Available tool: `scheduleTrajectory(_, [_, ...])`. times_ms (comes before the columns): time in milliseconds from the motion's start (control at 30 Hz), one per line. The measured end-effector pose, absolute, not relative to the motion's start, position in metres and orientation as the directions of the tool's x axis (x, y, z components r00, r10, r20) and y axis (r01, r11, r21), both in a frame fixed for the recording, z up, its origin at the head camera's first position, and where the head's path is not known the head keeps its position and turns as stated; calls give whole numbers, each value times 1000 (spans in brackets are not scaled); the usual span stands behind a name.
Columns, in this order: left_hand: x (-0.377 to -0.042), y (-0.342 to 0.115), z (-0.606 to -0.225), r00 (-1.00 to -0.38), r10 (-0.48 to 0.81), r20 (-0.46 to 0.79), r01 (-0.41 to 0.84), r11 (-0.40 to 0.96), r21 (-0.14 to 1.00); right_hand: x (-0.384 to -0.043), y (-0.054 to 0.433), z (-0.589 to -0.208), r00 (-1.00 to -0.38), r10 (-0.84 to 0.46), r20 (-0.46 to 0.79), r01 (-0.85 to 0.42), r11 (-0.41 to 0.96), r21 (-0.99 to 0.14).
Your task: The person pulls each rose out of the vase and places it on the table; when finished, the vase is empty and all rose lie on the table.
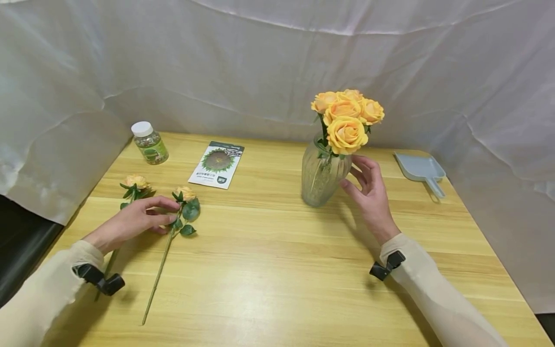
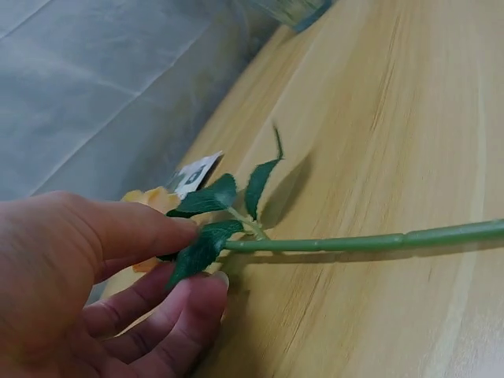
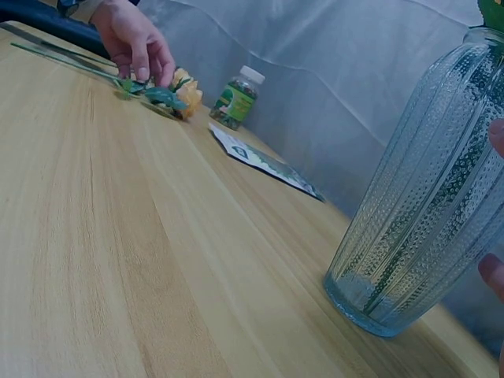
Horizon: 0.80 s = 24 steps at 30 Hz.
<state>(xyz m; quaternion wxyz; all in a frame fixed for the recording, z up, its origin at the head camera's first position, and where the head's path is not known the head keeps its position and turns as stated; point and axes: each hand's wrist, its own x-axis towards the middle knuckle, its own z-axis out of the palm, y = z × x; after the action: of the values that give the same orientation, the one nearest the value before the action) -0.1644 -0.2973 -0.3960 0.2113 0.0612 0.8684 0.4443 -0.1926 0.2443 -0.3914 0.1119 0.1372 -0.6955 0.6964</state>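
My left hand [image 1: 143, 215] is at a single orange rose [image 1: 186, 193] on the table, pinching it just under its bloom. In the left wrist view its thumb and fingers lie on either side of the stem top, by the green leaves [image 2: 206, 248]; the bloom is partly hidden. A second rose [image 1: 136, 182] lies to the left, partly beneath that hand and forearm. My right hand [image 1: 370, 195] holds the side of a ribbed clear glass vase [image 1: 318, 180], thumb in front and fingers curved behind. Several yellow-orange roses [image 1: 347, 135] stand in the vase.
A seed packet [image 1: 218, 164] with a sunflower picture lies at the back. Left of it stands a white-capped jar [image 1: 150, 144] with a green label. A light blue dustpan [image 1: 419, 167] is at the back right. Pale cloth [image 1: 260, 62] hangs behind the wooden table [image 1: 260, 270].
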Motion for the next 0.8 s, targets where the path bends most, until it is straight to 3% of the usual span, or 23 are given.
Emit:
scheduleTrajectory(467, [-167,-300,-370,-936,225,-269,-68,635,769,-192,244,-391,-940,-32,339,-339,-21,-941])
scheduleTrajectory(800, [-181,-273,-352,-954,225,-199,-15,625,780,-192,243,-391,-940,-34,339,-338,-20,-941])
